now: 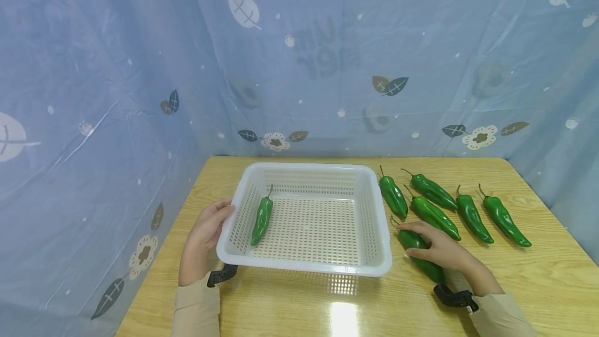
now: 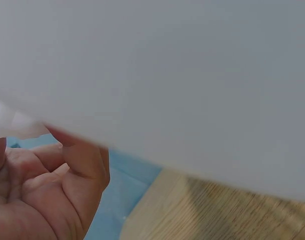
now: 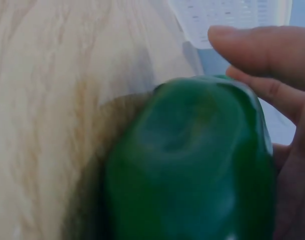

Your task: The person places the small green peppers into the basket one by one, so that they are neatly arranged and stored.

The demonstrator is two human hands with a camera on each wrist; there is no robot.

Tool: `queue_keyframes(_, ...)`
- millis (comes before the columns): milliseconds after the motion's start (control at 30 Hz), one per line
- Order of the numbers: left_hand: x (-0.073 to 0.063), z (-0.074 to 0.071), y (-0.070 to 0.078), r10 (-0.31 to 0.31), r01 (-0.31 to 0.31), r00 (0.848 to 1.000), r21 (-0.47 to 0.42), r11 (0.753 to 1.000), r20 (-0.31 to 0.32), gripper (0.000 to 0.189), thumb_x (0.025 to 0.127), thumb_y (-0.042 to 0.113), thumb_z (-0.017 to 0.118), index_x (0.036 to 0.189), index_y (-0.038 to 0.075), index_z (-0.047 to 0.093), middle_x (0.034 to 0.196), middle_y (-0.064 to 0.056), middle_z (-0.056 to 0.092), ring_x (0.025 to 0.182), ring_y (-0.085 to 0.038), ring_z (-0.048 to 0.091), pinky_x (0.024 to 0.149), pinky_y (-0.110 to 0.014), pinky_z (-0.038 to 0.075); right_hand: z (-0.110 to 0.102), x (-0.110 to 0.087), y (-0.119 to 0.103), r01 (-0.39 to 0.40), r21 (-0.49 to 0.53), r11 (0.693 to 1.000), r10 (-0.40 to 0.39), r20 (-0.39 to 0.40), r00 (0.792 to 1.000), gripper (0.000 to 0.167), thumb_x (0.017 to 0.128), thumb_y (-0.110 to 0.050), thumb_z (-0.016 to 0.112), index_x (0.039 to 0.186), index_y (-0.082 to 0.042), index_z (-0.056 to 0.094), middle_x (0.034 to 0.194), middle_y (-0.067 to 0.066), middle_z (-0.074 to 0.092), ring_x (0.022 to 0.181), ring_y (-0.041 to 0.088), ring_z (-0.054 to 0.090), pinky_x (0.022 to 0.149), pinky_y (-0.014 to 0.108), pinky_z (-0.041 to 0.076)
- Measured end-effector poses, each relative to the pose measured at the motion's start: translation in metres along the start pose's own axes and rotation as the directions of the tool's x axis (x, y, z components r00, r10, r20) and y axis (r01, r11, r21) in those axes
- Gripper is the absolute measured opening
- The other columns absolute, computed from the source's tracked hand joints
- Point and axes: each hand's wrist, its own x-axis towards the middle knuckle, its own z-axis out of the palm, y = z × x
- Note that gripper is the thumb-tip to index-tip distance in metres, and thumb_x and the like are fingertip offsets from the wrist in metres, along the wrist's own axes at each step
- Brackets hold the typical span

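A white plastic basket [image 1: 304, 262] stands on the table, with one long green pepper [image 1: 263, 220] lying inside at its left. My left hand [image 1: 209, 227] grips the basket's left rim. In the left wrist view, the fingers [image 2: 85, 162] bend up at the rim, and the basket's pale wall fills most of the picture. Right of the basket, my right hand [image 1: 437, 246] lies over another green pepper [image 1: 428, 268], thumb and fingers about it. The right wrist view has this pepper [image 3: 192, 165] close up, hiding part of the fingers' contact.
Several more green peppers lie on the right of the wooden table [image 1: 529, 285], among them one pepper [image 1: 393, 196] beside the basket and one pepper [image 1: 505, 220] farthest right. A blue patterned curtain [image 1: 327, 66] hangs behind and along the sides.
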Motion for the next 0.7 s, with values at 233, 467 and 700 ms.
queue_keyframes(233, -0.0007, -0.0006, -0.0002, 0.003, -0.003, 1.000, -0.010, 1.000, 0.005, 0.043, 0.101, 0.019, 0.045, 0.136, -0.005, 0.040, 0.111, -0.012, 0.064, 0.094, -0.020, 0.068, 0.078, -0.037, 0.057, 0.0019, 0.0008, 0.0007, 0.007, -0.005, 1.000, -0.007, 0.003, 1.000, 0.051, 0.085, -0.021, 0.071, 0.131, -0.007, 0.054, 0.131, 0.022, 0.051, 0.116, 0.048, 0.046, 0.085, 0.064, 0.045)
queue_keyframes(467, -0.0026, 0.0006, 0.0014, -0.006, 0.006, 1.000, -0.014, 1.000, 0.006, 0.046, 0.101, 0.021, 0.046, 0.137, -0.006, 0.037, 0.113, -0.013, 0.063, 0.094, -0.018, 0.067, 0.078, -0.034, 0.057, 0.0015, 0.0014, -0.0012, 0.007, -0.022, 1.000, -0.007, -0.004, 1.000, 0.051, 0.085, -0.020, 0.071, 0.130, -0.006, 0.054, 0.130, 0.024, 0.051, 0.116, 0.048, 0.047, 0.085, 0.065, 0.044)
queue_keyframes(700, -0.0029, 0.0002, 0.0014, -0.008, 0.008, 1.000, -0.016, 1.000, 0.009, 0.047, 0.101, 0.022, 0.046, 0.137, -0.006, 0.036, 0.113, -0.013, 0.062, 0.094, -0.019, 0.067, 0.078, -0.034, 0.057, 0.0029, 0.0028, -0.0022, 0.025, -0.059, 0.998, -0.026, -0.023, 0.999, 0.047, 0.084, -0.019, 0.072, 0.126, -0.006, 0.056, 0.127, 0.020, 0.054, 0.114, 0.044, 0.049, 0.086, 0.061, 0.046)
